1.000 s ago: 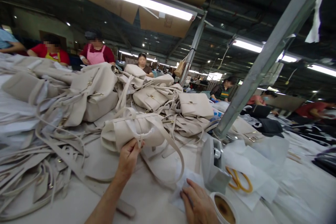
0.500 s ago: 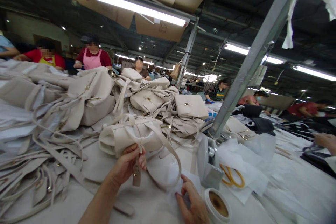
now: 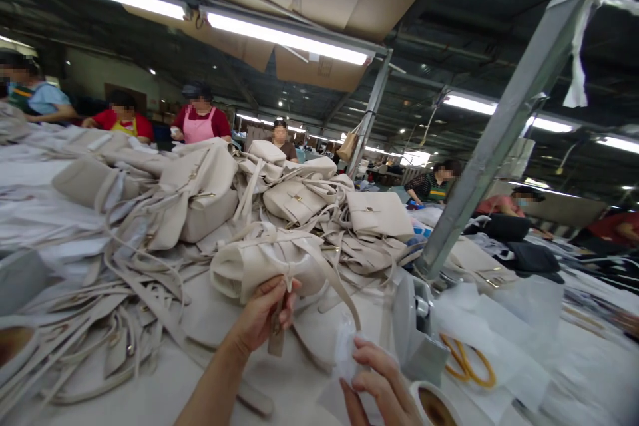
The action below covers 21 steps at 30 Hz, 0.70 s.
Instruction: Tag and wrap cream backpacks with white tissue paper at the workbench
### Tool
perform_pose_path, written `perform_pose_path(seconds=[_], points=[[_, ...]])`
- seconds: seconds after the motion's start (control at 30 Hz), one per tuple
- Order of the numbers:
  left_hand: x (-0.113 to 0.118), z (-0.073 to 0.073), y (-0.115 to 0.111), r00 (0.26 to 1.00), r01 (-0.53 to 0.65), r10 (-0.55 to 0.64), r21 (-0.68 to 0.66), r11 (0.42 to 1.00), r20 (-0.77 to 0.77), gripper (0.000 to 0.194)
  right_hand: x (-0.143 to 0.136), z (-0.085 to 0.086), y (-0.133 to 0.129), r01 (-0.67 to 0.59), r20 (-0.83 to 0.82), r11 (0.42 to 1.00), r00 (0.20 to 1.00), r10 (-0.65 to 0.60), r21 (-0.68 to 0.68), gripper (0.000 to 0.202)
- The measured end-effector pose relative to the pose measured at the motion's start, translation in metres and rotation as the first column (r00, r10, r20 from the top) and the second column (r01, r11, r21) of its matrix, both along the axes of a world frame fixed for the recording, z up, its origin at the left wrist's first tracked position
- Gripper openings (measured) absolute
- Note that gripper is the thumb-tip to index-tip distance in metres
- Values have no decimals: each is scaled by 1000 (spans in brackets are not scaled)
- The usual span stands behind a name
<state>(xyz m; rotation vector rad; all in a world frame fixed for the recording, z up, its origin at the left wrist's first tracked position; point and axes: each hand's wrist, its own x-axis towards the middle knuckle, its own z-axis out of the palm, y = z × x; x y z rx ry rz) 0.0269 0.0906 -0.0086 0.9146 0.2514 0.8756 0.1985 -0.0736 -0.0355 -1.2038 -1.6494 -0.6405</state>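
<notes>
A cream handbag (image 3: 249,269) lies on its side on the table, its handle wrapped in clear film. My left hand (image 3: 272,309) is closed on the bag's strap, pinching it near the handle. From under the fingers hangs the strap's short end (image 3: 275,339), which looks to have a small metal fitting. To the right, my right hand (image 3: 382,379) has its thumb and fingers around a thin, translucent white sheet (image 3: 344,353), which stands up from the table beside the bag's long strap loop (image 3: 344,286).
Behind is a heap of cream bags (image 3: 294,200); loose straps (image 3: 114,326) lie at left. On the right are a grey tape dispenser (image 3: 422,333), yellow-handled scissors (image 3: 466,359), a tub of brown stuff (image 3: 436,406) and a slanted metal post (image 3: 499,126). Several people work beyond.
My right hand has taken hold of the thin white sheet and lifted it a little. My left hand keeps its grip on the strap. The view has turned slightly left.
</notes>
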Motion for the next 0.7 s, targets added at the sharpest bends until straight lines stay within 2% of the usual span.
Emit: perform_pose_path(seconds=[0.07, 0.13, 0.27, 0.37, 0.43, 0.47, 0.5, 0.57, 0.6, 0.63, 0.67, 0.7], points=[[-2, -1, -2, 1000, -11, 12, 52, 999, -21, 37, -11, 13, 19, -51, 114, 998, 992, 55, -38, 17], [-4, -3, -3, 998, -10, 18, 129, 992, -60, 37, -20, 19, 39, -81, 180, 996, 980, 86, -34, 15], [-5, -7, -3, 977, -37, 85, 234, 972, -198, 51, -30, 11, 68, -89, 204, 996, 975, 92, -22, 14], [-6, -6, -3, 949, -94, 160, 242, 966, -271, 49, -27, -4, 75, -107, 98, 993, 989, 111, -46, 12], [-6, -3, -3, 943, -111, 175, 228, 967, -283, 45, -22, -13, 74, -143, -111, 989, 984, 138, -36, 19], [-7, -1, -3, 944, -114, 176, 221, 969, -281, 45, -20, -17, 73, -179, -274, 983, 948, 163, -33, 29], [-7, 0, -3, 945, -115, 174, 216, 969, -277, 46, -18, -20, 72, -232, -458, 972, 869, 189, -39, 41], [-8, 0, -4, 949, -113, 167, 208, 972, -266, 48, -15, -22, 72, -364, -785, 928, 595, 172, -73, 59], [-8, 0, -4, 953, -108, 159, 200, 974, -259, 49, -15, -22, 74, -435, -881, 895, 456, 125, -98, 65], [-8, 0, -4, 957, -102, 149, 191, 976, -251, 49, -14, -22, 75, -493, -935, 861, 349, 63, -126, 70], [-9, -1, -4, 960, -97, 141, 183, 978, -243, 50, -14, -21, 77, -534, -959, 830, 284, -1, -159, 74], [-9, -2, -4, 962, -98, 139, 176, 979, -236, 50, -13, -21, 79, -565, -966, 803, 255, -48, -189, 76]])
